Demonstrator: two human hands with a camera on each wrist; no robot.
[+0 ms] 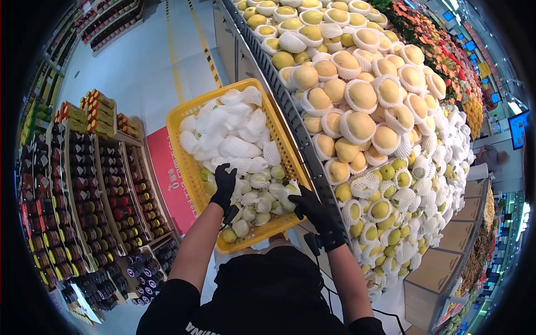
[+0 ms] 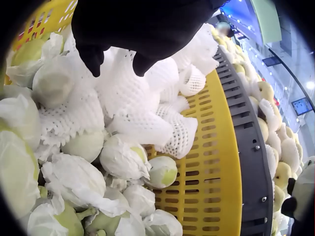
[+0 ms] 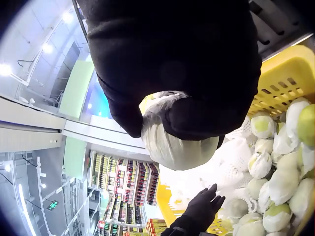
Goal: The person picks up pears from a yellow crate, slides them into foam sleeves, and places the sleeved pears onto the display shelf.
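A yellow plastic crate holds paper-wrapped green pears in its near half and white foam net sleeves in its far half. My right hand, in a black glove, grips a pear in thin white wrapping over the crate's near right edge. Fingers and thumb curl round it in the right wrist view. My left hand, also gloved in black, is over the left part of the crate with its fingers apart and nothing between them. Its fingertips overlap the foam sleeves in the left wrist view.
Right of the crate runs a dark display edge, with netted yellow pears and smaller green pears heaped behind it. Shelves of jars stand on the left. A red floor mat lies beside the crate.
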